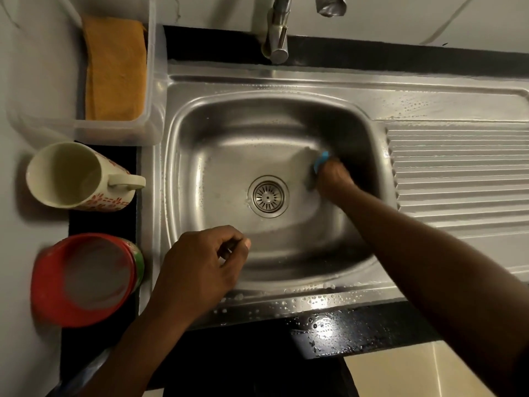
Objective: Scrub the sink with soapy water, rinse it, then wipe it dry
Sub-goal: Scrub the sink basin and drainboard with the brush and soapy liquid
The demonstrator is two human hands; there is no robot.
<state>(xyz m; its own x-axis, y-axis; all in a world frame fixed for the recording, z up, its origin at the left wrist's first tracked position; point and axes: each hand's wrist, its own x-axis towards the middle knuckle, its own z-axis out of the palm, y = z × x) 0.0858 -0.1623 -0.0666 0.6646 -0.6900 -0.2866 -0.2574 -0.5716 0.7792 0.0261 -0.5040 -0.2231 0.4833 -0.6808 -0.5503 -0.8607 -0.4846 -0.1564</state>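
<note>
**Scrubbing stage, seen from above.** Nearest you, the edge of the black table (pixel 357 330) is beaded with water. Your left hand (pixel 200 265) hovers over the near rim of the sink (pixel 300 293). Its fingers are loosely curled, thumb tip by the forefinger, with nothing visible in them. To its left stands a red container (pixel 83 279), and beyond that a patterned mug (pixel 74 176).

At the basin's centre lies the drain (pixel 268 196), with droplets dotting the floor around it. Past it, your right hand (pixel 333 179) reaches down to the basin's right wall. Its fingers are wrapped round a blue scrubber (pixel 320 160), which is pressed where the wall curves into the floor.

Farther off are the ribbed drainboard (pixel 458 173) on the right and an orange cloth (pixel 114 70) in a clear tray (pixel 154 81) on the left. The faucet (pixel 276 32) is at the back, with no stream visible.

**To scrub well:**
- Work the curved corner in short, overlapping strokes with firm pressure.
- Carry on round each wall in turn, then the floor, finishing at the drain.
- Steady yourself with the free hand on the rim.
- The rim and drainboard look wet and likely need a pass too.
- The orange cloth looks dry; it is probably best kept so for the final wipe.
</note>
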